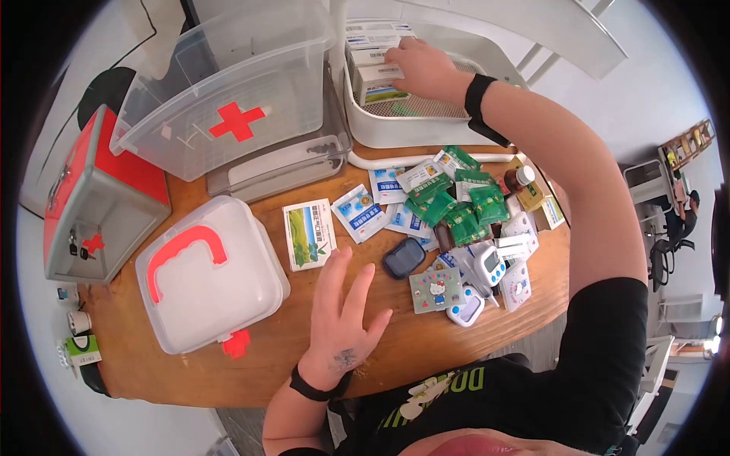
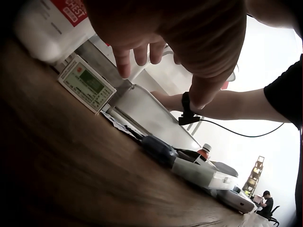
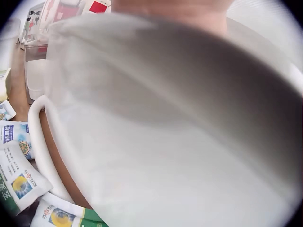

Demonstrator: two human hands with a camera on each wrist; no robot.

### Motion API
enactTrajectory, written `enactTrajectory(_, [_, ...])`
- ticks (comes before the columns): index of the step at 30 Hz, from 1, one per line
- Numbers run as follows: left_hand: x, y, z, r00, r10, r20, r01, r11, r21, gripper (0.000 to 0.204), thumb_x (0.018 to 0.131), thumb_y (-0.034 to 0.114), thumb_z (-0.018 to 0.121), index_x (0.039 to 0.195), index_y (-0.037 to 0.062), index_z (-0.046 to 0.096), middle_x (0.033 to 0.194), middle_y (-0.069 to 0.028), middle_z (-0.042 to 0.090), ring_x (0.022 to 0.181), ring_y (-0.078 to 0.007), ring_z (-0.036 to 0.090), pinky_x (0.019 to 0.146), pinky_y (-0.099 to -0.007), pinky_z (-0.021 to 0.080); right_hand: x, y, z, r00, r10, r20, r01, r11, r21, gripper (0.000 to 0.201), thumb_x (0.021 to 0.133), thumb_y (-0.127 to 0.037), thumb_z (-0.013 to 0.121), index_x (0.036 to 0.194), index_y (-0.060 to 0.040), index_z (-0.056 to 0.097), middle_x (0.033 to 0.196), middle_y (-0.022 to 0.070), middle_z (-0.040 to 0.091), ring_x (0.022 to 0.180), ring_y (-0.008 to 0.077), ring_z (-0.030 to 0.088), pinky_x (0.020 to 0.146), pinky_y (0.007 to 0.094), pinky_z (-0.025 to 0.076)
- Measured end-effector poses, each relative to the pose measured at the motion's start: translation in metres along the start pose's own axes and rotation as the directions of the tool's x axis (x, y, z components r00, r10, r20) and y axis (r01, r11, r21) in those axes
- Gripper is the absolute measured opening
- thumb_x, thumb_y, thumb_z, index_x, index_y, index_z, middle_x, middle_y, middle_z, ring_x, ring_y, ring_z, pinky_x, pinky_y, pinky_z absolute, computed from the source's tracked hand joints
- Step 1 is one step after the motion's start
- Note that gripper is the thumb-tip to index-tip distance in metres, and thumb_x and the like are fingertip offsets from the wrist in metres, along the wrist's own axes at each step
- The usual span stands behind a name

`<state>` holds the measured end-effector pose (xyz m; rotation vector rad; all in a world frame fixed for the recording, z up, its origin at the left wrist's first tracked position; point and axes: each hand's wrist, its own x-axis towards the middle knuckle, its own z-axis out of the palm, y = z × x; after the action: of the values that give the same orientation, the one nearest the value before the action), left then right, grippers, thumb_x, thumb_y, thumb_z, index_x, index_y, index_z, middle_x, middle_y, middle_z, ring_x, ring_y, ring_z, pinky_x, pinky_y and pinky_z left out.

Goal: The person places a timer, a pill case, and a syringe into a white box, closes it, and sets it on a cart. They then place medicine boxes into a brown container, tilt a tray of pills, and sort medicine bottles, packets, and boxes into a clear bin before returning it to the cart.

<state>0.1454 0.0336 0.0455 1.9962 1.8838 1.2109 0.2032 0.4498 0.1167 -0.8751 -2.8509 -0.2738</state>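
Note:
My left hand (image 1: 342, 327) hovers over the wooden table with its fingers spread and nothing in them. Just beyond its fingertips lies a flat medicine box (image 1: 309, 234) with a green landscape picture. My right hand (image 1: 430, 70) reaches into the white basket (image 1: 411, 131), its fingertips at the upright medicine boxes (image 1: 378, 74) at the basket's left end. I cannot tell whether those fingers pinch a box. In the right wrist view the basket's wall (image 3: 156, 161) hides the fingers.
Medicine sachets (image 1: 433, 197), a dark oval case (image 1: 404, 258), a Hello Kitty packet (image 1: 437, 290) and a brown bottle (image 1: 519, 178) crowd the table's right side. Leftward stand a clear bin (image 1: 228, 114), a lidded box with a red handle (image 1: 217, 281) and a red-topped case (image 1: 106, 197).

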Motion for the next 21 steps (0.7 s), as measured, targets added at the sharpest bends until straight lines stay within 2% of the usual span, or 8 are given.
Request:
enactTrajectory(2, [0.001, 0.000, 0.000, 1.000, -0.002, 0.014, 0.002, 1.000, 0.005, 0.078, 0.069, 0.009, 0.085, 0.139, -0.0004, 0.052, 0.153, -0.0267, 0.038, 0.140, -0.0443, 0.041, 0.109, -0.0497, 0.044, 0.001, -0.002, -0.005, 0.998, 0.028, 0.065, -0.027, 1.000, -0.013, 0.048, 0.087, -0.028, 0.074, 0.128, -0.0083, 0.059, 0.119, 0.0183, 0.063, 0.112, 0.0358, 0.063, 0.097, 0.0470, 0.052])
enactTrajectory(5, [0.001, -0.001, 0.002, 0.999, -0.017, 0.034, 0.018, 1.000, -0.008, 0.078, 0.069, 0.010, 0.084, 0.139, -0.0001, 0.052, 0.153, -0.0266, 0.038, 0.140, -0.0444, 0.041, 0.111, -0.0501, 0.042, 0.001, -0.009, -0.014, 0.971, 0.184, 0.153, -0.185, 0.983, -0.004, 0.054, 0.086, -0.032, 0.073, 0.129, -0.0051, 0.055, 0.110, 0.0210, 0.067, 0.105, 0.0377, 0.067, 0.093, 0.0490, 0.054])
enactTrajectory(8, [0.001, -0.002, 0.002, 0.999, -0.024, 0.024, 0.024, 1.000, 0.007, 0.077, 0.071, 0.012, 0.083, 0.140, 0.0004, 0.051, 0.153, -0.0257, 0.038, 0.141, -0.0448, 0.040, 0.115, -0.0511, 0.038, -0.002, -0.003, -0.015, 0.979, 0.166, 0.122, -0.167, 0.986, 0.004, 0.054, 0.084, -0.033, 0.073, 0.124, -0.0017, 0.055, 0.099, 0.0204, 0.073, 0.094, 0.0358, 0.073, 0.081, 0.0498, 0.059])
enactTrajectory(11, [0.003, -0.003, 0.000, 0.998, -0.064, 0.003, 0.063, 0.996, 0.059, 0.076, 0.072, 0.013, 0.082, 0.141, 0.0009, 0.051, 0.154, -0.0245, 0.038, 0.142, -0.0451, 0.038, 0.117, -0.0521, 0.034, -0.012, -0.006, -0.038, 0.983, 0.144, 0.109, -0.146, 0.989, 0.005, 0.057, 0.085, -0.033, 0.071, 0.130, -0.0029, 0.054, 0.109, 0.0212, 0.071, 0.100, 0.0382, 0.070, 0.084, 0.0471, 0.057])
enactTrajectory(13, [0.001, -0.006, -0.003, 0.990, -0.144, -0.012, 0.145, 0.986, 0.087, 0.076, 0.073, 0.012, 0.081, 0.142, 0.0016, 0.051, 0.154, -0.0234, 0.038, 0.144, -0.0452, 0.036, 0.119, -0.0528, 0.031, -0.020, -0.008, -0.046, 0.997, 0.075, -0.011, -0.075, 0.997, 0.035, 0.052, 0.086, -0.034, 0.071, 0.128, -0.0047, 0.059, 0.105, 0.0179, 0.074, 0.099, 0.0347, 0.071, 0.082, 0.0440, 0.057])
enactTrajectory(15, [-0.001, -0.010, -0.004, 0.975, -0.214, -0.061, 0.220, 0.968, 0.122, 0.074, 0.074, 0.011, 0.080, 0.142, 0.0026, 0.051, 0.155, -0.0242, 0.037, 0.145, -0.0461, 0.034, 0.118, -0.0531, 0.030, -0.033, -0.026, -0.063, 0.986, 0.164, -0.004, -0.157, 0.951, 0.265, 0.042, 0.088, -0.030, 0.070, 0.122, -0.0058, 0.066, 0.097, 0.0132, 0.075, 0.092, 0.0289, 0.072, 0.080, 0.0401, 0.057])
enactTrajectory(18, [-0.002, -0.014, -0.005, 0.962, -0.250, -0.113, 0.265, 0.953, 0.145, 0.073, 0.076, 0.011, 0.079, 0.142, 0.0028, 0.049, 0.155, -0.0256, 0.036, 0.144, -0.0486, 0.032, 0.117, -0.0542, 0.031, -0.074, -0.072, -0.074, 0.995, -0.074, -0.072, 0.101, 0.849, 0.519, 0.034, 0.091, -0.024, 0.068, 0.119, -0.0047, 0.069, 0.092, 0.0100, 0.074, 0.085, 0.0246, 0.070, 0.078, 0.0366, 0.056])
enactTrajectory(21, [-0.005, -0.013, -0.001, 0.959, -0.256, -0.119, 0.273, 0.948, 0.165, 0.072, 0.078, 0.011, 0.078, 0.142, 0.0026, 0.049, 0.154, -0.0272, 0.036, 0.144, -0.0507, 0.031, 0.117, -0.0551, 0.030, -0.111, -0.118, -0.062, 0.972, -0.236, -0.010, 0.202, 0.808, 0.554, 0.034, 0.091, -0.020, 0.068, 0.119, -0.0010, 0.069, 0.090, 0.0114, 0.073, 0.084, 0.0240, 0.070, 0.078, 0.0370, 0.056])
